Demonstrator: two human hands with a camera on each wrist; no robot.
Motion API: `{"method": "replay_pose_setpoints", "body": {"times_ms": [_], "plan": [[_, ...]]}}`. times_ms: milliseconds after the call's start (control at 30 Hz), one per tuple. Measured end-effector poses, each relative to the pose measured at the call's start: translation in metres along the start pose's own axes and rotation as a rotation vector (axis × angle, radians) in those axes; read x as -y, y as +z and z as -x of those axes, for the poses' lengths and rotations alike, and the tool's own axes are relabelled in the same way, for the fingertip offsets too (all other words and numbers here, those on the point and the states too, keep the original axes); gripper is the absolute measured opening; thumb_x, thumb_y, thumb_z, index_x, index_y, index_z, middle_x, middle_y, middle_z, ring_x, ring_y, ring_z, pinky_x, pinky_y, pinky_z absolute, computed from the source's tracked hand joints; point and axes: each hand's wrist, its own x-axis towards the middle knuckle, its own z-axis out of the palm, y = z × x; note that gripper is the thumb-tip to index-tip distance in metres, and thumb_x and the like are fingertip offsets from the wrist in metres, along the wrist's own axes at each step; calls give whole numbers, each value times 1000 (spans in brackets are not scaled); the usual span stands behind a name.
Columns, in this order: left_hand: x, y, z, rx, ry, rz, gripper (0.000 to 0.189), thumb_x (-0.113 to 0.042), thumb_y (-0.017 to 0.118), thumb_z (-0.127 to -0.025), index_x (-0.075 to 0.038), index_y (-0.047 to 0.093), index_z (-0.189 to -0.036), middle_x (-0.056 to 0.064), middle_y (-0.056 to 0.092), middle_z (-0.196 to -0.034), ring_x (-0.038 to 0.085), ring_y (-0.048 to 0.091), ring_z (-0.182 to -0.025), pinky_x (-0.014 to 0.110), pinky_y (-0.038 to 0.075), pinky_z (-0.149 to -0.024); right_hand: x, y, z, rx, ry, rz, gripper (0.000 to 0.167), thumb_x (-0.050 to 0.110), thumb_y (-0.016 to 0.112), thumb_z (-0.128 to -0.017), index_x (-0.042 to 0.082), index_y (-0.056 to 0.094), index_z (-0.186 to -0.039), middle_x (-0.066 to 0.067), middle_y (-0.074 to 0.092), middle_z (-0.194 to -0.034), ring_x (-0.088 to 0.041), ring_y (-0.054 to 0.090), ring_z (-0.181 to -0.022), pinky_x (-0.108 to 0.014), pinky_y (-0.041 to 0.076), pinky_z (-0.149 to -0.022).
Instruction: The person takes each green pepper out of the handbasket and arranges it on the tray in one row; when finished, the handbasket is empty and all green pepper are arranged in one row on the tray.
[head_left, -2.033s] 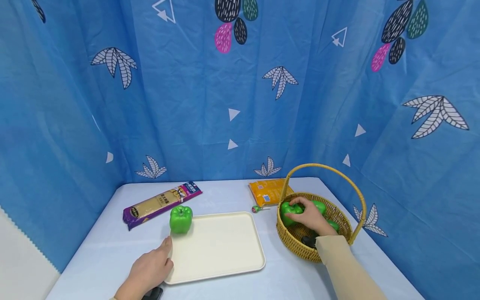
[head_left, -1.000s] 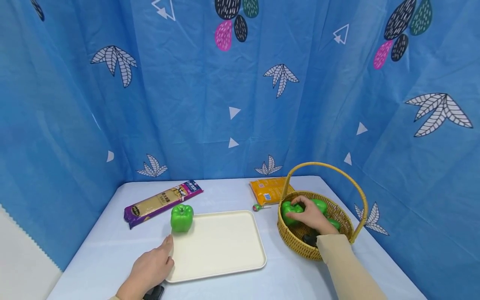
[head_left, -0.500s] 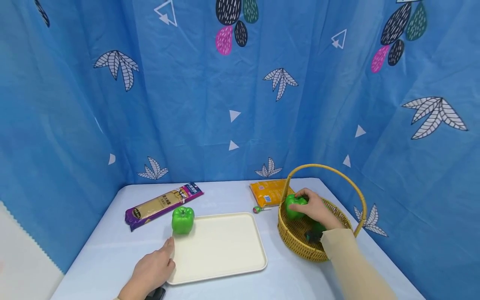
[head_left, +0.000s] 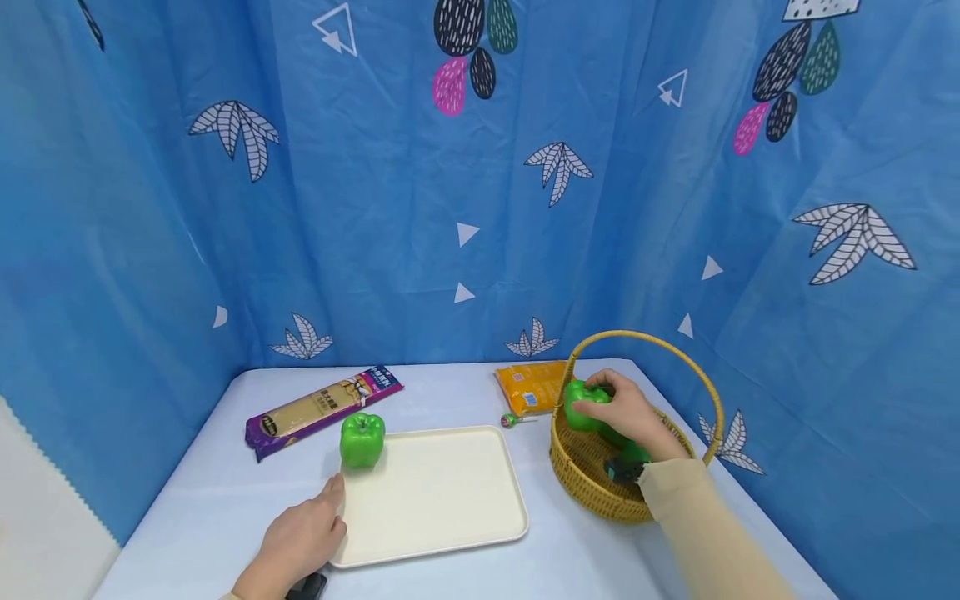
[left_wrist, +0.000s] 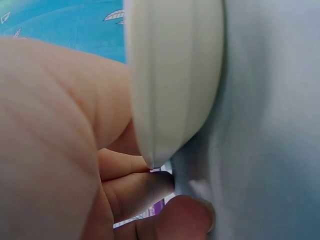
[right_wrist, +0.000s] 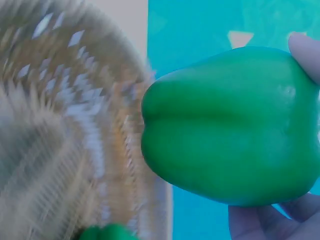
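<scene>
In the head view my right hand pinches a green bell pepper at the far left rim of the wicker basket. The right wrist view shows this bell pepper between thumb and fingers, free of the blurred basket wall. More green produce lies inside the basket, partly hidden by my arm. My left hand holds the left edge of a cream tray, its thumb over the rim and its fingers outside. Another green bell pepper stands at the tray's far left corner.
A purple-ended pack of noodles lies behind the tray on the left. A lollipop and an orange packet lie beside the basket. The basket's tall handle arches above my right hand. A blue curtain hangs behind the table.
My right hand has raised the bell pepper from inside the basket to its rim. My left hand, the tray and the other pepper stay put.
</scene>
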Motion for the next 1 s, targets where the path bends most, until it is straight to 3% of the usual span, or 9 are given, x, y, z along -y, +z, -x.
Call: {"method": "replay_pose_setpoints", "body": {"times_ms": [133,267,433,667,800,1000], "plan": [[1,-2,2,6,-11,9,65,-17,61,-92,16,44,-146,30,56,-144,17,54,-67,39,52,-61,32,15,2,-4,-36,-65,53,42,81,-87,11,59,-125,-15,61,-126,-30,60,-104,-42,58,-82],[2,-1,3,8,-19,28,66,-16,60,-92,16,43,-146,30,55,-145,17,52,-65,37,49,-59,66,47,0,-2,-79,-120,51,40,84,-85,15,61,-123,-11,62,-126,-29,61,-104,-41,58,-82],[2,0,3,0,-14,20,65,-16,61,-92,15,44,-146,29,56,-145,16,52,-65,37,49,-59,98,118,-5,12,-90,-180,45,39,87,-80,20,66,-115,-5,67,-119,-25,62,-103,-40,57,-83],[-1,-2,3,-34,7,19,65,-15,63,-92,15,45,-146,29,56,-145,16,50,-59,34,44,-53,123,211,-15,75,-87,-176,46,44,87,-80,23,63,-112,-2,65,-119,-22,60,-103,-41,57,-88],[-2,-2,4,-42,8,36,64,-13,62,-91,15,45,-146,28,56,-145,16,49,-60,35,45,-54,128,237,-21,67,-98,-151,47,43,87,-80,20,62,-112,-3,64,-119,-20,60,-104,-41,56,-88],[0,-1,4,-50,3,53,63,-12,60,-91,14,46,-146,27,57,-145,17,48,-58,35,41,-51,128,254,-29,58,-81,-146,49,40,89,-79,16,62,-112,-4,65,-117,-20,60,-103,-42,55,-89]]}}
